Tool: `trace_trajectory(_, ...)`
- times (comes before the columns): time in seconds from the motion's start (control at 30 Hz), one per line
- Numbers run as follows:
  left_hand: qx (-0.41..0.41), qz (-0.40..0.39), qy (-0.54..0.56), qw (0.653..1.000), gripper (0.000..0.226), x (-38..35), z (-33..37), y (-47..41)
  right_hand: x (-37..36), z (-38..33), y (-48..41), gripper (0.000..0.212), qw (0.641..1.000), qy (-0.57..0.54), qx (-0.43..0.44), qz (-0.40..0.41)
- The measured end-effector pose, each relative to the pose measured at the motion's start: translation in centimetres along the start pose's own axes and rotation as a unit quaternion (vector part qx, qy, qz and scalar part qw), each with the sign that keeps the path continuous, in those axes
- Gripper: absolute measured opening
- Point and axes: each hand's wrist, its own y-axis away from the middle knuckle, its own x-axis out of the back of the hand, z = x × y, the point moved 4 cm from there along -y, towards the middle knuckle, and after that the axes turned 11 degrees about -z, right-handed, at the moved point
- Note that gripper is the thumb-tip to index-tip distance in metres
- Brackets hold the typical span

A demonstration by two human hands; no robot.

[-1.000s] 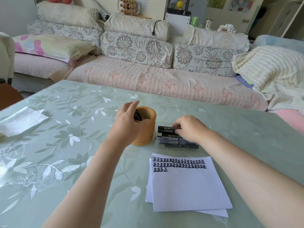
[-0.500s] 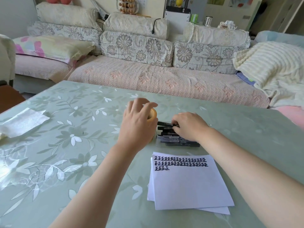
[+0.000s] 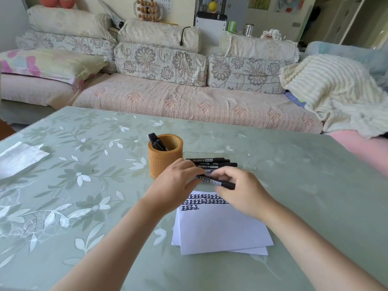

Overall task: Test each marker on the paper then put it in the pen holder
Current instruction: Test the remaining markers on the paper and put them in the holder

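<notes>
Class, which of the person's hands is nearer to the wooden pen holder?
Left. The left hand is just in front of the wooden pen holder, gripping the black marker; the right hand holds the marker's other end, farther right.

Pen holder [image 3: 165,162]: one. Upright markers [image 3: 156,141] inside it: two. Loose markers [image 3: 212,160] in the clear tray [image 3: 247,160]: three visible; I cannot tell if more lie hidden. Held marker [image 3: 218,182]: one, gripped by my left hand [image 3: 178,181] and right hand [image 3: 241,192]. Paper sheets [image 3: 220,232]: at least two. Rows of marks [image 3: 195,202]: three. White cloth [image 3: 19,158]: one.
</notes>
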Motion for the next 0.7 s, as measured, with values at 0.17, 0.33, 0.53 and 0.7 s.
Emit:
trace_trajectory(0.17,0.031,-0.013,0.055,0.998,0.015,-0.6,1.2,0.5,0.2,1.0,1.4,0.017,0.981,-0.183,-0.029,0.055)
trace_trajectory(0.33,0.024,-0.06,0.08,0.995,0.018,-1.5,3.1,0.7,-0.3,0.9,1.1,0.013,0.958,-0.281,-0.016,0.048)
trace_trajectory(0.53,0.097,-0.039,0.02,0.994,0.046,-1.9,2.7,1.1,-0.2,1.9,0.1,0.015,0.989,-0.149,-0.016,0.013)
trace_trajectory(0.7,0.1,0.016,0.046,0.994,0.025,-0.3,1.9,1.2,-0.1,2.7,0.1,0.015,0.997,0.026,-0.039,-0.06)
